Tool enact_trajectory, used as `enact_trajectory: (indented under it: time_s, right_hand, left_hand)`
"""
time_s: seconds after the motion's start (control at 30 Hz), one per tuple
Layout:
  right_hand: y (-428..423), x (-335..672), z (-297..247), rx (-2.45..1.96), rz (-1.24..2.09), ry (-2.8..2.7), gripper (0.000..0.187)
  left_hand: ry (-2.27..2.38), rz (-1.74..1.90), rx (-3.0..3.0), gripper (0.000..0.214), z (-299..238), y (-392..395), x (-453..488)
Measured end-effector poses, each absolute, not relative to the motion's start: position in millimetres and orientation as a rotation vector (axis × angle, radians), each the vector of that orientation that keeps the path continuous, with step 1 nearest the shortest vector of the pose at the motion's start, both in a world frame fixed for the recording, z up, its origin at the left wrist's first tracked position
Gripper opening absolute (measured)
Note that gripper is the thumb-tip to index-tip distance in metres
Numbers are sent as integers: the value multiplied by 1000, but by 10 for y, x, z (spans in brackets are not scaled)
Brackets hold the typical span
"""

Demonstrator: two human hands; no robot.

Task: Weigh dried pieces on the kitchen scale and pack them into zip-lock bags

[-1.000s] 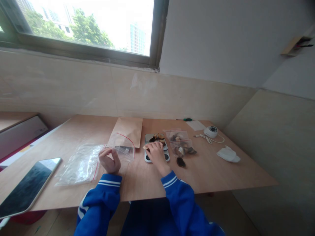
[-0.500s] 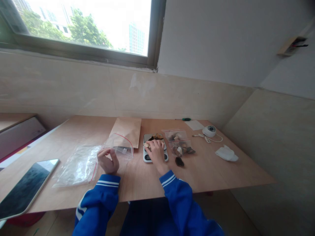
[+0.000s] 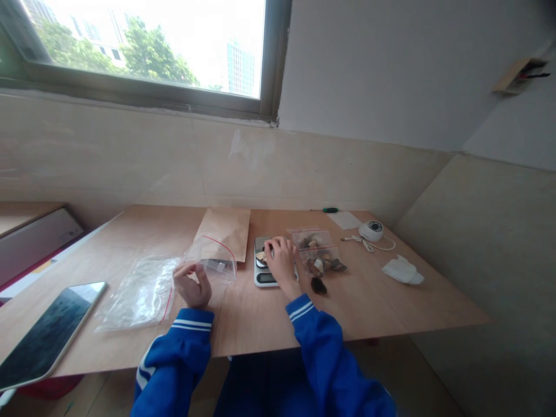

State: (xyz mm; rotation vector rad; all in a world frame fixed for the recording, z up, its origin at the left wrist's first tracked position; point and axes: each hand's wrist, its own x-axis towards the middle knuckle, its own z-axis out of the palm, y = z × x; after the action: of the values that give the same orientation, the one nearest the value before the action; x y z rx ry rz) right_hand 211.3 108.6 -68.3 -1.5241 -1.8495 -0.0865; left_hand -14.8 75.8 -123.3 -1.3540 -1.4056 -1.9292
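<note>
My left hand (image 3: 193, 285) pinches the edge of a clear zip bag (image 3: 219, 258) with a red seal line, its mouth standing partly open. Over a small white digital scale (image 3: 266, 279), my right hand (image 3: 282, 260) has its fingers curled down around a dark piece that looks like dried mushroom (image 3: 268, 248). A pale-faced mushroom piece (image 3: 260, 258) lies on the scale's plate by the fingertips; the hand hides the rest of the plate. Right of the scale lies a zip bag of dried mushrooms (image 3: 319, 255), with one loose dark mushroom (image 3: 318, 285) in front.
Flat clear bags (image 3: 136, 295) and a phone (image 3: 52, 330) lie on the left of the wooden table. Behind is a brown paper envelope (image 3: 228, 223). To the right are a white dome camera (image 3: 371, 231) with cable, a crumpled tissue (image 3: 403, 270), white paper (image 3: 344, 220) and a green-handled screwdriver (image 3: 330, 210).
My right hand has shifted slightly right and back across the scale, and its fingers have drawn in around a dark piece, baring the pale piece. My left hand stays on the bag.
</note>
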Motion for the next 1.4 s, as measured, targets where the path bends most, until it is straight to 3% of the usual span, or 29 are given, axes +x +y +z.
enact_trajectory:
  time_s: [0.2,0.47,0.8,1.0,1.13,1.4]
  right_hand:
    - [1608,2559,-659,-1550,282,-1885,20]
    - [1837,2656,-766,-1534,393,-1814,10]
    - [1136,3225,-531,-1295,384,-1524,37]
    - [484,3999,-1038,-1735,45,-1531,32]
    - [326,3891,-1160,-1812,-156,-1635,29]
    - [184,3437,-1109,-1770,-16,-2021,22]
  left_hand:
    - [-1384,-1954,-1367,13,-1249,771,-147]
    - [-1425,-1968,-1350,17,-1245,775,-147]
    - [-1319,-1912,-1385,9,-1215,751,-138]
    - [-1316,-1898,-1393,10,-1197,756,-124]
    - [-1313,-1893,-1400,10,-1193,753,-124]
    - [-1353,-1895,-1375,10,-1195,744,-135]
